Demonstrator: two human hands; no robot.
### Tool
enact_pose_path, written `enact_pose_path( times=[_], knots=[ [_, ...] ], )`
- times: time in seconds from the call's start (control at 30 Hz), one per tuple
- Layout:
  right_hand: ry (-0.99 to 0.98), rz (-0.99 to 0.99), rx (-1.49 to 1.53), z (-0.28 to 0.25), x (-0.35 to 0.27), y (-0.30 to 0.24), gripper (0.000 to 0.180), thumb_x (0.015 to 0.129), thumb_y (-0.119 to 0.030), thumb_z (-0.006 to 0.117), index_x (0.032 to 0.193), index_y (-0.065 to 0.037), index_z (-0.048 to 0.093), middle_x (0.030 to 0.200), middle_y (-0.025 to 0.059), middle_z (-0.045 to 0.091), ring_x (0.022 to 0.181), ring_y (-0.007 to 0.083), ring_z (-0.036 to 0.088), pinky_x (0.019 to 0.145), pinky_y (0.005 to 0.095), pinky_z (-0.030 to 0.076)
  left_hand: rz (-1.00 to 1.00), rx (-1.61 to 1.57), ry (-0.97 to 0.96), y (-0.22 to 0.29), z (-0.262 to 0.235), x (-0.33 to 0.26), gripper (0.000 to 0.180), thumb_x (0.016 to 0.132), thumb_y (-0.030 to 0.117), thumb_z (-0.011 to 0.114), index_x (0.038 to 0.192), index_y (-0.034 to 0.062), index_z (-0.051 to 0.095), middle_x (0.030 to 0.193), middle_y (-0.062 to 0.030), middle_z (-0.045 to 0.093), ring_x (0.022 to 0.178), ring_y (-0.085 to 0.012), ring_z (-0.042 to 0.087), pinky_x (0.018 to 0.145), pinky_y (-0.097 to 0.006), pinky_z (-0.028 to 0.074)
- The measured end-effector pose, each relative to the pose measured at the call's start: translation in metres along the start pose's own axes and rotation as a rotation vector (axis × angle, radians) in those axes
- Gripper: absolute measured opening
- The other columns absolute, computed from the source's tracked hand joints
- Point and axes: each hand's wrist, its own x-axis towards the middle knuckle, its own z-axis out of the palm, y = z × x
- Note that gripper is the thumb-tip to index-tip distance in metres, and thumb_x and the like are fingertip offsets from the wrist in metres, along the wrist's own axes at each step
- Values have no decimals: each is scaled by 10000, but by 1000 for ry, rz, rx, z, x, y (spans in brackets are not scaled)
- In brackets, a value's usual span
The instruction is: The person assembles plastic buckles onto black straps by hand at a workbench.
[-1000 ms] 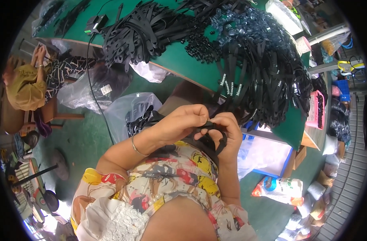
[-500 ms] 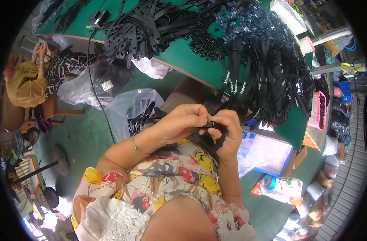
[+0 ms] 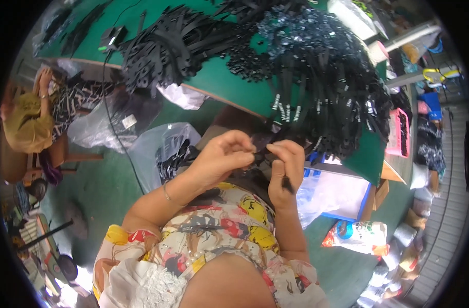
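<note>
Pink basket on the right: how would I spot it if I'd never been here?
Start at the green table across the top of the picture and follow it right, past the heap of black straps. The pink basket is just right of those straps, with small dark pieces inside. Its long, bright pink rim sets it apart from the black straps and the blue bin farther right.

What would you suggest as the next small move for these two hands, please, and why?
I would probably bring the right hand a little closer to the left hand, without letting go of the black strap. A narrow gap shows between the two hands, and the strap lies in the right one; blur hides what the left one may be gripping.
</note>
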Motion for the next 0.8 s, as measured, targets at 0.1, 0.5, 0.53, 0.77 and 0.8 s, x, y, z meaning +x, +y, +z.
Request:
enact_pose_path(
  times=[0.1,0.5,0.53,0.77,0.8],
  knots=[
    [-201,454,317,-10,-7,-5,141,892,-96,494,817,8,553,724,55,521,608,123,481,576,257,399,86,364,17,4,-3,-2,226,767,23,664,944,26,524,899,-7,542,813,-59,525,708,-195,447],
    [-382,551,408,-9,-18,10,86,787,-41,619,779,22,561,630,64,555,603,77,494,547,251,411,3,630,-78,5,-3,-3,210,744,26,693,906,6,561,834,5,548,780,-54,513,679,-188,436],
    [-389,571,413,-9,-19,10,90,785,-46,623,782,21,564,634,62,559,605,73,496,545,247,409,-3,627,-83,4,-2,-2,211,741,21,689,905,7,558,833,-1,557,774,-60,524,676,-191,438],
    [-420,665,535,-11,-23,11,64,763,-27,610,798,18,584,606,36,555,583,67,498,514,232,394,-137,769,-131,8,-1,-3,186,764,44,670,900,0,551,815,4,551,762,-53,512,658,-189,423],
    [-437,669,548,-9,-25,12,64,763,-27,610,798,18,584,606,36,555,583,67,498,514,232,394,-140,767,-110,9,-3,-3,186,764,44,670,900,0,551,815,4,551,762,-53,512,658,-189,423]
  ],
)
